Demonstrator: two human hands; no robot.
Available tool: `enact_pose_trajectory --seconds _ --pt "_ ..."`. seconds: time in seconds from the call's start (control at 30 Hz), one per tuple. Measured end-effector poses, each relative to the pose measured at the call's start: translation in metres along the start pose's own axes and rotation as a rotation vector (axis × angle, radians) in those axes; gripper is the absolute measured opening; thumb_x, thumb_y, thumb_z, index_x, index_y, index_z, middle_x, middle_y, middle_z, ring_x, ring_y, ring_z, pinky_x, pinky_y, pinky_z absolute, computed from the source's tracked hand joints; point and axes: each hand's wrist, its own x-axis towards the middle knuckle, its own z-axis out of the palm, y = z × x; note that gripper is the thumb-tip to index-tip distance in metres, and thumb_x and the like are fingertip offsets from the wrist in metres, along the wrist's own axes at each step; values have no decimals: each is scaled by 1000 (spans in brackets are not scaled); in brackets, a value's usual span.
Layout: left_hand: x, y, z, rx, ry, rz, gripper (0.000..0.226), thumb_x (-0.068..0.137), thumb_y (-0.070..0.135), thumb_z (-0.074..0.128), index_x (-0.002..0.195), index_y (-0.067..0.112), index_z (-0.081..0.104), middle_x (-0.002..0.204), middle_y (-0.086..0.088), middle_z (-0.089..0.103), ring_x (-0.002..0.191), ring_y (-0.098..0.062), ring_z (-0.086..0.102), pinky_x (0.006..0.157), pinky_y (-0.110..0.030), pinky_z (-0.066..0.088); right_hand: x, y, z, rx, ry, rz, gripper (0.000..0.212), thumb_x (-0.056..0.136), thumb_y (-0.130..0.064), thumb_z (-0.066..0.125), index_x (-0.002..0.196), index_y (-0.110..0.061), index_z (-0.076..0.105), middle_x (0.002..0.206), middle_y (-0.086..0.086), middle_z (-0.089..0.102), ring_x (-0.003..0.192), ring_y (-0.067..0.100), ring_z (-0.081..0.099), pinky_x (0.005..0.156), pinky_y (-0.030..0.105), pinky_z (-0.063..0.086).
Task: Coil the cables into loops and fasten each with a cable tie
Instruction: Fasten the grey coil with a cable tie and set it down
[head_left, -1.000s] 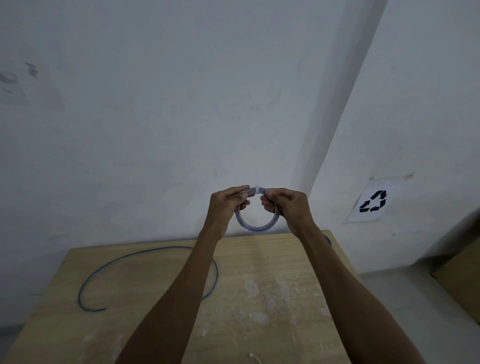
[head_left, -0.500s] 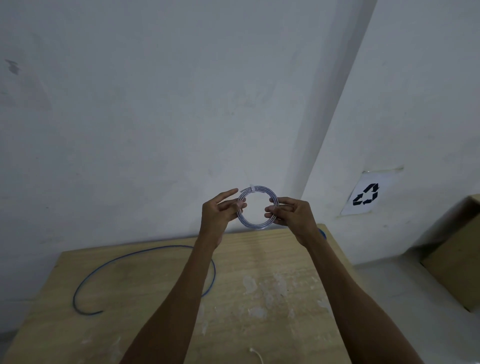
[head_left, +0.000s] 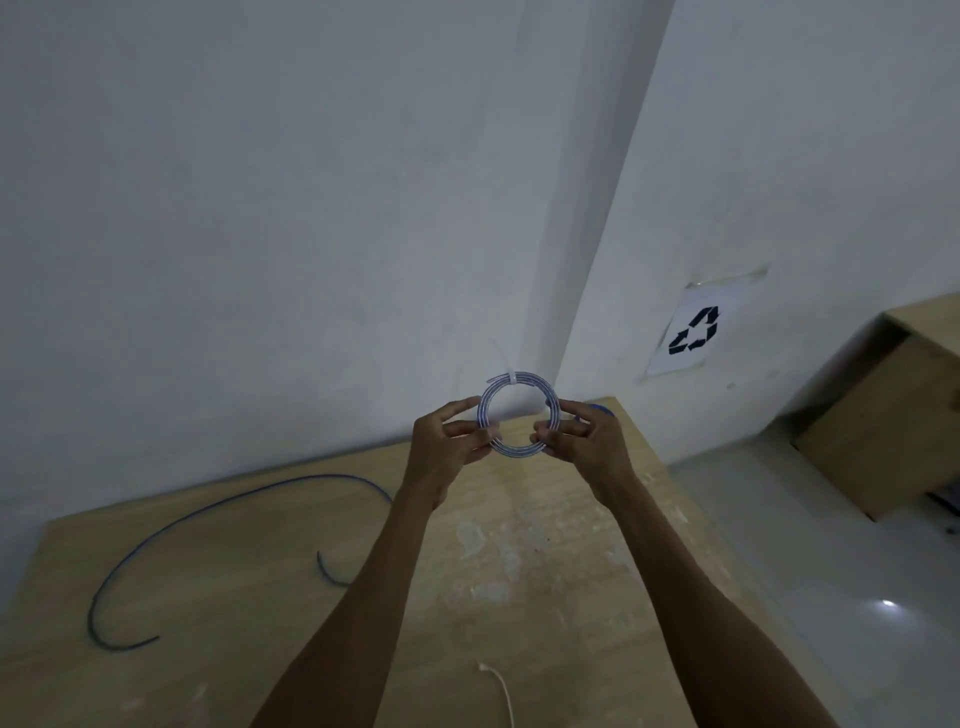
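A small coiled cable (head_left: 535, 382) hangs in the air above the far edge of the table, held upright as a ring. A white cable tie (head_left: 510, 376) wraps its top, with the tie's thin tail sticking up to the left. My left hand (head_left: 453, 442) pinches the coil's left side and my right hand (head_left: 583, 437) pinches its right side. A long blue cable (head_left: 218, 512) lies loose in a wide arc on the wooden table (head_left: 519, 571), left of my arms.
A white cable tie (head_left: 500, 686) lies near the table's front edge. A bit of blue (head_left: 602, 408) shows behind my right hand. A recycling sign (head_left: 693, 330) is on the wall. A wooden cabinet (head_left: 883, 415) stands on the floor to the right.
My hands slid from the tie at the coil's top down to its two sides. The coil now faces me as an open ring, and the view has tilted slightly.
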Motion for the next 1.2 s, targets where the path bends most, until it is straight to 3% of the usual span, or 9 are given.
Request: enact_pose_trajectory --seconds 0.23,0.33,0.43,0.6,0.83,1.0,1.07,1.13,1.2 --pt "57 -64 64 23 152 -95 31 81 -2 82 110 -4 73 89 -15 79 84 -26 76 74 -31 63 44 44 -54 69 119 70 13 86 0 77 96 -8 76 83 18 77 77 24 75 74 35 60" --pt "82 -90 93 68 156 -158 16 82 2 82 97 5 78 90 -14 79 86 -23 75 79 -31 62 73 70 -89 64 143 148 16 85 2 77 101 -1 75 83 23 76 75 25 76 74 38 61" --pt "117 -115 116 75 172 -209 23 82 1 82 104 6 77 88 -13 80 83 -23 76 78 -32 62 104 91 -127 61 100 220 30 83 1 79 112 3 72 88 25 76 79 30 77 79 43 64" --pt "167 -167 167 86 252 -288 23 83 -3 80 104 -5 72 88 -19 77 78 -25 75 70 -27 61 152 132 -178 66 168 265 41 79 -4 84 117 -4 70 97 19 77 89 25 75 78 33 62" --pt "223 -240 224 138 416 -393 18 83 13 85 97 5 78 86 -12 78 80 -22 76 70 -30 63 219 199 -230 -57 270 280 26 84 4 78 109 0 75 97 19 74 86 27 74 74 38 64" --pt "261 -273 231 337 446 -272 27 80 9 84 106 8 78 78 -11 78 70 -21 78 71 -42 66 270 230 -241 -303 282 217 21 84 2 78 99 -13 78 90 4 77 80 18 75 74 39 65" --pt "272 -281 236 446 425 -208 22 81 10 84 103 8 80 82 -3 79 69 -12 76 69 -35 65 285 241 -240 -457 297 143 21 84 -2 77 101 -14 79 93 0 78 80 12 74 77 33 64" --pt "278 -286 242 556 422 -142 20 82 12 83 101 9 80 84 6 76 67 2 70 65 -14 58 295 250 -236 -554 305 81 22 85 0 75 103 -12 79 96 -1 78 81 8 71 78 23 61" --pt "280 -292 247 651 448 -111 18 83 15 83 100 10 80 86 2 78 71 -2 70 63 -8 50 299 259 -231 -594 315 29 24 85 4 73 105 -9 78 98 3 78 81 11 71 76 24 61"
